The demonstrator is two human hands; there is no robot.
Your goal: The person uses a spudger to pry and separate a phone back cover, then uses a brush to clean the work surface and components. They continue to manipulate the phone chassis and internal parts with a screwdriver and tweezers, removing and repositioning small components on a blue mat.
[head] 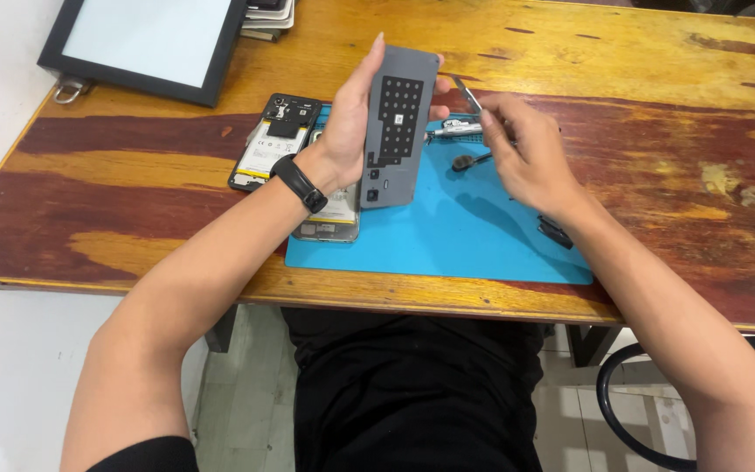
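Note:
My left hand (349, 122) holds a grey phone back cover (398, 127) upright over the blue mat (465, 236), its inner side with black patches facing me. A black band sits on that wrist. My right hand (526, 157) hovers just right of the cover and grips metal tweezers (465, 92) between thumb and fingers. Under the left wrist lies a phone in a clear case (335, 220). An opened phone (273, 144) with its battery showing lies to the left on the wood.
A wooden table (657, 87) carries the mat. A black-framed screen panel (146, 44) leans at the back left. Small tools (460, 129) and a black part (555, 232) lie on the mat. A black cable loop (613, 385) hangs below right.

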